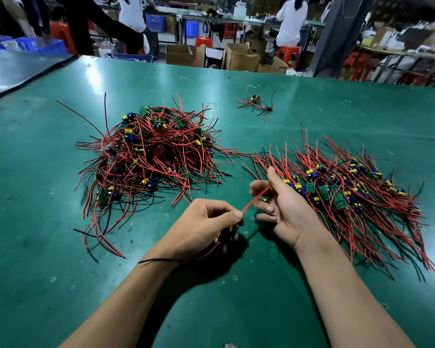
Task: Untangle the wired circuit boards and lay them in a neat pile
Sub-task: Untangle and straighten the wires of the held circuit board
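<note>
Over the green-matted desk [236, 79], the left hand [206, 222] pinches the near end of a thin red wire [255, 200] between thumb and forefinger. Its lower fingers are curled around something dark that I cannot make out. A thin black wire [161, 259] trails from under that hand across the wrist.

The thin red wire runs taut up and to the right into the right hand [286, 207]. That hand is turned palm inward with its thumb raised, and its fingers curl around the wire's far end. A small green circuit board [263, 199] sits against those fingers, at the wire's far end.

To the left, away from the hands, a tangled heap of red and black wired boards [148, 156] is mounded on the desk, with wires sticking out in all directions. To the right, just behind and beside the right hand, lies the combed pile of wired boards [342, 194]. Its green boards and yellow and blue parts are lined up in a band, and its wires fan out roughly parallel. A small stray cluster of wired boards [256, 104] lies farther back, well apart from both.
</note>
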Available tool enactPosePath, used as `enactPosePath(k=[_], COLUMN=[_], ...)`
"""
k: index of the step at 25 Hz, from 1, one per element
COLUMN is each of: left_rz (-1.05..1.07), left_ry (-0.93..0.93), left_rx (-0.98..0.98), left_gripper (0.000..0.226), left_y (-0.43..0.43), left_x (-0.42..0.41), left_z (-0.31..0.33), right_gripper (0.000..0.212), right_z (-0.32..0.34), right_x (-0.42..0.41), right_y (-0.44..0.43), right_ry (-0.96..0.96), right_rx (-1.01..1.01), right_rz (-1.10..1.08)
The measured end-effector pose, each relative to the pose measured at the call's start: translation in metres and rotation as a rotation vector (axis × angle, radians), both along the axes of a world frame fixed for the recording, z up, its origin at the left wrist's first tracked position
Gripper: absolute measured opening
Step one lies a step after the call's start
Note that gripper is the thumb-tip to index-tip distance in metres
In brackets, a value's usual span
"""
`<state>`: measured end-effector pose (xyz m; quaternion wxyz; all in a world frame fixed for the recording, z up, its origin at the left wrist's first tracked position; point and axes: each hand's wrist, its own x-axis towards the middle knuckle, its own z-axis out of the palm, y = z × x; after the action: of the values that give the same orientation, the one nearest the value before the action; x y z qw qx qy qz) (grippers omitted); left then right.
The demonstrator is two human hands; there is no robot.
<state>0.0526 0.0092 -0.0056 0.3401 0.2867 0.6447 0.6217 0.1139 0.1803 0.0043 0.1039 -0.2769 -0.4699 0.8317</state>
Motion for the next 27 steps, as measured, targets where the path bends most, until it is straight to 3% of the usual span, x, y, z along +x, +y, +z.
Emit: enactPosePath(k=[4,6,10,11,15,18,24,27], left_rz=[0.171,0.258,0.405,0.434,0.503,0.499,0.328,0.18], left_ry=[-0.151,-0.163,-0.136,-0.152,-0.219,-0.233,-0.289,-0.369], left_rx=[0.12,0.201,0.329,0.351,0.387,0.387,0.364,0.268], left_gripper=[0.018,0.015,0.011,0.011,0.009,0.008,0.029,0.029], left_y=[0.0,0.001,0.001,0.001,0.001,0.002,0.002,0.003], left_x=[-0.005,-0.008,-0.011,-0.011,-0.014,-0.014,-0.012,-0.009], left_z=[0.003,0.006,0.01,0.011,0.014,0.014,0.013,0.011], right_gripper=[0.079,0.066,0.019,0.017,0.042,0.047,0.037,0.037], right_z=[-0.005,-0.006,-0.015,-0.015,-0.017,-0.019,-0.009,-0.003], right_x=[-0.002,-0.001,0.002,0.003,0.002,0.001,-0.005,-0.001], right_y=[-0.006,-0.009,-0.018,-0.023,-0.04,-0.047,-0.04,-0.031], right_ry=[-0.073,-0.102,-0.043,-0.01,0.122,0.23,0.26,0.281], right_rx=[0.224,0.394,1.073,1.121,1.181,1.134,0.402,0.17], right_rz=[0.087,0.083,0.187,0.225,0.242,0.166,0.079,0.166])
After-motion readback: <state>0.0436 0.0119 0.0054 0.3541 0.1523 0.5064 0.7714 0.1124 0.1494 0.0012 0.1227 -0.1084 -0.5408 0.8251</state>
